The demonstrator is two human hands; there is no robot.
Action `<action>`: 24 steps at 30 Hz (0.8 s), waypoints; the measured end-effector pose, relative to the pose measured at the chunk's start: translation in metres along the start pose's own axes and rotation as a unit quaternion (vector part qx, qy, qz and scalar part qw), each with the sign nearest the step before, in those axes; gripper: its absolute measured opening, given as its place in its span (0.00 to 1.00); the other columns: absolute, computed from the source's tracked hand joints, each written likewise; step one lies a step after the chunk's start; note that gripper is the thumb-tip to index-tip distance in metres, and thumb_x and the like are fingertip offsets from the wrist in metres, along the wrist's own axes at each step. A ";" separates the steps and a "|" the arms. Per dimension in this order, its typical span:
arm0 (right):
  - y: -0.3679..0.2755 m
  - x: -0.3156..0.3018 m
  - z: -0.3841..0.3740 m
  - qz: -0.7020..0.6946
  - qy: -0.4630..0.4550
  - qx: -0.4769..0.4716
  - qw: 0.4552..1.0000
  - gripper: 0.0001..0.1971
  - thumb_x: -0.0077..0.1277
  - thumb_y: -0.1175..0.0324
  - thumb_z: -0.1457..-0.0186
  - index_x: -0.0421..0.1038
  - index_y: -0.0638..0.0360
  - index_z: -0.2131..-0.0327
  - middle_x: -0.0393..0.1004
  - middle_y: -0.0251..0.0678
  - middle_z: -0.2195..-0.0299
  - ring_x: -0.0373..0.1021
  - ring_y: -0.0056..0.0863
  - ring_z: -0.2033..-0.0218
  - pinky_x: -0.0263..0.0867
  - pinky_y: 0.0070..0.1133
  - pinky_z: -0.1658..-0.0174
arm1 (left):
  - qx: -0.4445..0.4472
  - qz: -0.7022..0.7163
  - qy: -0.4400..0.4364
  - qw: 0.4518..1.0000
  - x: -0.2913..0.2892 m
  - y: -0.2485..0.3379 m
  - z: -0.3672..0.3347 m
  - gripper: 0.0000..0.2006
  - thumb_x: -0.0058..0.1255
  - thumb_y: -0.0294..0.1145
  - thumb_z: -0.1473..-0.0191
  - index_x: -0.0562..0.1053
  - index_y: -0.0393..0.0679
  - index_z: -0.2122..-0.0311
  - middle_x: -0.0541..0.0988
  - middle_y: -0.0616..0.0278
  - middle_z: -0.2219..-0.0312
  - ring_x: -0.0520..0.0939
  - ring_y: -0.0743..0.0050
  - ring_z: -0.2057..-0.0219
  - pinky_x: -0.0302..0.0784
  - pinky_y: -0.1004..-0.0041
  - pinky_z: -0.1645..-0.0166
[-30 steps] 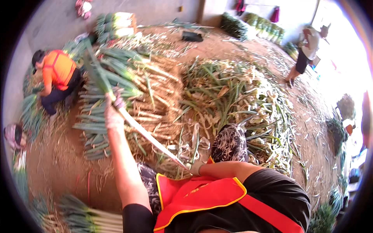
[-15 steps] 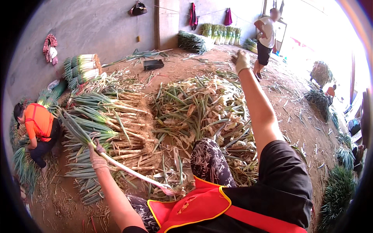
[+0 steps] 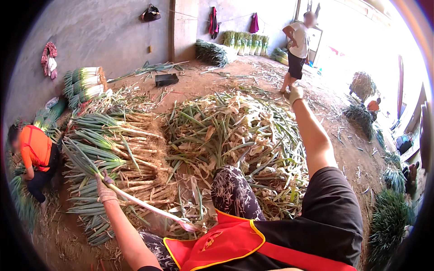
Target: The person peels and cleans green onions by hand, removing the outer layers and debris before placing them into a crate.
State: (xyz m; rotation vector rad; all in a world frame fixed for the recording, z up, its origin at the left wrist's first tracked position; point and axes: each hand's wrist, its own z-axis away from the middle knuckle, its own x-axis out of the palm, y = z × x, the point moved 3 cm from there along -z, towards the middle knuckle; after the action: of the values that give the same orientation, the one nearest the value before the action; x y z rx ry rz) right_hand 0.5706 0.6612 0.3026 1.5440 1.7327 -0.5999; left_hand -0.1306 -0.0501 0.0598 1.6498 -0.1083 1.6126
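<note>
My left hand [image 3: 106, 187], in a pale glove, is closed around a long green onion [image 3: 131, 196]. Its green leaves point to the far left, and the smooth white stalk slants toward my apron, ending in a pinkish tip. Beneath and beyond that hand lies a heap of green onions [image 3: 97, 153] with brown, rooty ends. My right arm stretches out far to the right, its gloved right hand [image 3: 296, 94] raised past the pile of stripped leaves [image 3: 235, 131]. The fingers of that hand are too small and blended with the background to read.
At left a person in an orange top [image 3: 35, 147] bends over more onions; another person in a white shirt [image 3: 298, 40] stands at the back. A black tray [image 3: 166, 80] lies on the floor. Tied bundles [image 3: 85, 83] lean by the wall, and green bunches [image 3: 389, 226] line the right side.
My right hand has come lower and a little to the right. My left hand keeps its hold on the green onion. The whole view has shifted slightly.
</note>
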 end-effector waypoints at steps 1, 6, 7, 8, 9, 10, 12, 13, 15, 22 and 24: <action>0.026 -0.011 -0.022 -0.221 -0.003 0.114 0.969 0.15 0.47 0.61 0.45 0.67 0.56 0.56 0.74 0.37 0.76 0.72 0.32 0.73 0.67 0.30 0.75 | 0.015 -0.008 0.004 1.000 -0.008 0.006 0.000 0.20 0.46 0.51 0.44 0.71 0.42 0.60 0.76 0.70 0.70 0.66 0.86 0.84 0.66 0.85 0.83; 0.039 -0.076 -0.053 -0.637 0.016 0.359 0.682 0.20 0.46 0.57 0.45 0.65 0.59 0.52 0.74 0.43 0.66 0.73 0.32 0.68 0.69 0.28 0.70 | 0.033 0.007 0.037 0.999 -0.010 -0.013 -0.007 0.19 0.46 0.51 0.43 0.69 0.44 0.59 0.77 0.66 0.61 0.67 0.86 0.84 0.67 0.85 0.83; -0.016 -0.074 -0.029 -0.675 0.010 0.351 0.649 0.21 0.46 0.58 0.45 0.64 0.60 0.51 0.74 0.44 0.63 0.73 0.33 0.65 0.69 0.26 0.67 | 0.027 0.010 0.037 0.999 -0.018 0.001 -0.006 0.18 0.45 0.50 0.43 0.68 0.46 0.59 0.76 0.66 0.59 0.68 0.86 0.83 0.68 0.85 0.83; -0.069 -0.081 -0.001 -0.700 -0.020 0.340 0.628 0.23 0.47 0.59 0.45 0.63 0.62 0.49 0.74 0.45 0.60 0.73 0.34 0.62 0.70 0.25 0.65 | 0.032 0.010 0.039 0.999 -0.023 0.013 -0.007 0.18 0.45 0.50 0.43 0.68 0.46 0.59 0.76 0.66 0.59 0.68 0.86 0.83 0.68 0.85 0.83; -0.112 -0.092 0.035 -0.705 -0.073 0.330 0.623 0.24 0.47 0.60 0.45 0.62 0.64 0.48 0.73 0.46 0.58 0.73 0.35 0.59 0.71 0.23 0.62 | 0.030 0.013 0.040 0.999 -0.027 0.014 -0.010 0.18 0.45 0.50 0.43 0.68 0.46 0.60 0.76 0.66 0.59 0.68 0.86 0.83 0.68 0.85 0.83; -0.156 -0.106 0.084 -0.691 -0.180 0.294 0.635 0.22 0.46 0.62 0.44 0.63 0.61 0.48 0.73 0.43 0.56 0.73 0.33 0.60 0.71 0.22 0.62 | 0.029 0.017 0.045 0.998 -0.037 0.017 -0.010 0.17 0.45 0.51 0.43 0.68 0.46 0.60 0.76 0.66 0.59 0.68 0.86 0.83 0.68 0.85 0.83; -0.227 -0.137 0.186 -0.620 -0.374 0.183 0.665 0.18 0.44 0.64 0.42 0.66 0.56 0.49 0.71 0.38 0.53 0.72 0.28 0.62 0.70 0.18 0.60 | -0.011 0.044 0.042 0.998 -0.028 -0.009 -0.006 0.18 0.45 0.51 0.43 0.69 0.46 0.60 0.77 0.67 0.60 0.68 0.85 0.84 0.67 0.85 0.83; -0.237 -0.115 0.215 -0.558 -0.462 0.130 0.677 0.21 0.47 0.62 0.42 0.62 0.56 0.46 0.69 0.37 0.51 0.73 0.26 0.62 0.70 0.18 0.62 | -0.009 0.049 0.036 0.998 -0.019 -0.019 -0.012 0.19 0.45 0.52 0.43 0.70 0.46 0.60 0.76 0.68 0.64 0.68 0.85 0.84 0.67 0.84 0.82; -0.251 -0.070 0.276 -0.747 -0.489 0.132 0.430 0.26 0.51 0.62 0.44 0.57 0.57 0.44 0.71 0.40 0.54 0.73 0.31 0.64 0.71 0.24 0.64 | -0.031 0.054 0.022 0.998 -0.011 -0.025 -0.012 0.21 0.47 0.52 0.44 0.69 0.45 0.57 0.76 0.69 0.71 0.67 0.85 0.84 0.67 0.84 0.82; -0.063 -0.037 0.104 -0.742 -0.114 0.366 0.550 0.12 0.45 0.62 0.43 0.69 0.61 0.63 0.71 0.42 0.68 0.71 0.32 0.67 0.69 0.30 0.68 | 0.017 0.045 0.088 0.995 -0.015 -0.017 0.000 0.21 0.47 0.52 0.44 0.67 0.45 0.56 0.76 0.66 0.60 0.67 0.84 0.84 0.67 0.84 0.81; -0.019 -0.052 0.062 -0.783 -0.050 0.364 0.502 0.12 0.44 0.62 0.42 0.65 0.61 0.61 0.70 0.40 0.67 0.71 0.33 0.72 0.70 0.25 0.72 | 0.019 0.052 0.075 0.996 -0.030 -0.005 -0.006 0.20 0.47 0.51 0.44 0.68 0.46 0.56 0.77 0.67 0.62 0.67 0.85 0.85 0.67 0.85 0.81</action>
State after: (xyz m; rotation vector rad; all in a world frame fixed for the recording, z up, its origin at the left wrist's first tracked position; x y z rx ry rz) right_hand 0.5658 0.5785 0.3012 -0.3771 2.5197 -2.4198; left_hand -0.1373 -0.0569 0.0305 1.5681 -0.0890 1.8218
